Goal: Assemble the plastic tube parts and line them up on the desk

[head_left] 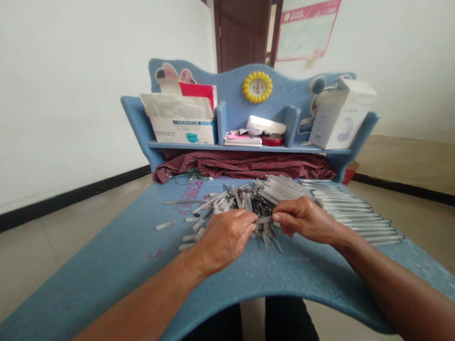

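A small translucent piece [263,220] spans the gap between my two hands, pinched at its ends. My left hand [227,234] has its fingers closed on the piece's left end, while my right hand [307,220] pinches the right end between thumb and finger. Beneath and behind them lies a loose heap of white caps [222,203] and thin black parts [261,203]. Clear tubes [280,187] are stacked behind my right hand. Assembled-looking pens with dark ends [359,213] lie in a row to the right.
The blue table [124,265] has a curved front edge. Checked cloth [249,164] lies under the blue shelf [298,150]. On the shelf stand a mask box [185,125], a white box [334,116] and a red tin [272,140]. A yellow clock [257,87] is above.
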`<action>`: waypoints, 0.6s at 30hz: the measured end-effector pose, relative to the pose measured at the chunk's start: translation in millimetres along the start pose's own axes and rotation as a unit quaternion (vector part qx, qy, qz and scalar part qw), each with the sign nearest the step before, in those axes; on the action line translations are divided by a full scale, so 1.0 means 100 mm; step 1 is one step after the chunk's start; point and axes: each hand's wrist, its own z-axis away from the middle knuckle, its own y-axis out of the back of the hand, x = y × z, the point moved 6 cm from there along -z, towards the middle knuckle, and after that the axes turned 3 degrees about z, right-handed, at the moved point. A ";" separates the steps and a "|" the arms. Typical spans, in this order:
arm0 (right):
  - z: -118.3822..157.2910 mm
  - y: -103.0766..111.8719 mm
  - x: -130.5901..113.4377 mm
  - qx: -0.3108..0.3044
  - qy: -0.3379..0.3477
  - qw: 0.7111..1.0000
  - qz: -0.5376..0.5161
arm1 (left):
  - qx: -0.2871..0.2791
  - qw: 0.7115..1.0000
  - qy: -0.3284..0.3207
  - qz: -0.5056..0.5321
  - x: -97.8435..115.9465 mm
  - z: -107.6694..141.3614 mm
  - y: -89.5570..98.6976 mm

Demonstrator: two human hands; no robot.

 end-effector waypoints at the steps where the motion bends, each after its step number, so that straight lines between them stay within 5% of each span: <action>1: 0.00 0.00 0.00 0.001 0.003 1.000 0.013 | 0.002 1.000 -0.001 0.000 0.00 0.00 0.00; 9: 0.00 -0.03 -0.03 0.016 0.011 1.000 0.022 | 0.037 0.999 -0.013 0.015 0.00 0.00 0.03; 18: 0.00 -0.12 0.03 0.006 -0.087 0.990 -0.113 | 0.066 0.997 -0.034 -0.007 0.01 0.01 0.08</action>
